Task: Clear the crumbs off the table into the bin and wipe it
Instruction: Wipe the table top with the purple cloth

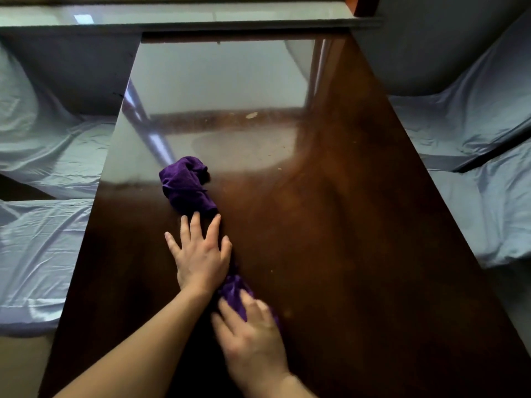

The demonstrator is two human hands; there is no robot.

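A purple cloth (185, 186) lies twisted into a long roll on the glossy dark brown table (330, 225), running from the middle toward me. My left hand (201, 257) rests flat across the middle of the roll, fingers spread. My right hand (253, 337), blurred, holds the near end of the cloth, purple fabric showing between its fingers. A pale crumb (251, 115) lies farther back. Small specks (278, 168) are scattered right of the cloth. No bin is in view.
Seats covered in light blue sheets flank the table on the left (43, 225) and right (488, 196). A pale ledge (201, 15) runs across the far end. The table's far half reflects bright light.
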